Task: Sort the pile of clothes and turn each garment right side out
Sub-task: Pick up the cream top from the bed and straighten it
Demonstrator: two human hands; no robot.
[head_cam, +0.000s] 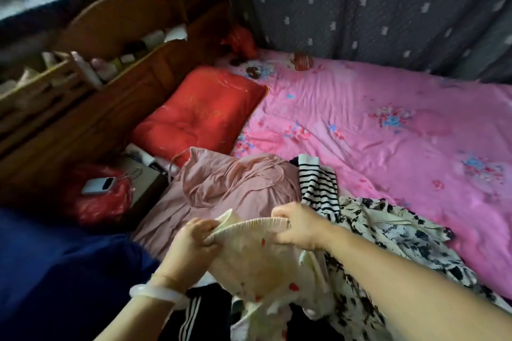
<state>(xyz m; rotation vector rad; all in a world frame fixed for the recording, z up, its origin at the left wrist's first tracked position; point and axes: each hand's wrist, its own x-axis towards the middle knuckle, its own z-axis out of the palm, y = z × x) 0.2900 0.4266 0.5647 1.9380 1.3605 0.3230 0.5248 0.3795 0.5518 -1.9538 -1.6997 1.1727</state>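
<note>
Head view: left hand [194,238] and right hand [297,225] pinch cream garment [257,260] (ribbed hem) stretched between fingers.

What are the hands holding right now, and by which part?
The left hand and the right hand each pinch one end of the ribbed band of a cream garment with red spots.
</note>
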